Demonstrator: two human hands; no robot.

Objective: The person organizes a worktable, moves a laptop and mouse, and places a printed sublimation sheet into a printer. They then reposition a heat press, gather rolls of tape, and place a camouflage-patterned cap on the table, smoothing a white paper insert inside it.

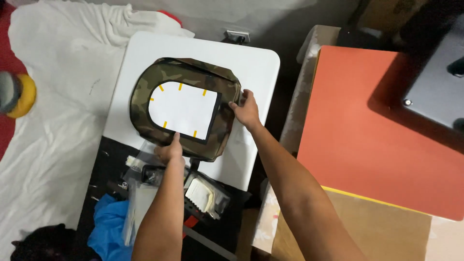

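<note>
Two bare hands worked one item. Left hand (169, 151): forefinger stretched out and pressed on the near edge of the white paper template (182, 110), remaining fingers curled under; nothing pinched. Right hand (247, 110): fingers closed on the right edge of the camouflage fabric piece (141, 92), thumb on top, nipping the cloth at its rim.

Item: camouflage fabric piece, rounded outline, lying flat near the middle of the white table (251, 63), its lower edge close to the table's near edge. Template lay on top of it, arch-shaped, black-bordered along its right and near sides, fixed with short yellow tape tabs (180, 86) round its outline.

Handling, by judgement: cloth soft, light and limp, liable to crease or slide on the smooth tabletop; best held at the rim with the flat kept down. Paper thin and easily shifted or torn at the tabs; press, do not pull.

Adjacent: clear plastic bags and a tray of small parts (205, 193) off the table's near edge; blue cloth (108, 227) beyond them at lower left; white sheet (58, 96) to the left; orange pad (367, 125) of a heat press to the right, black upper plate (435, 82) over its far corner.
</note>
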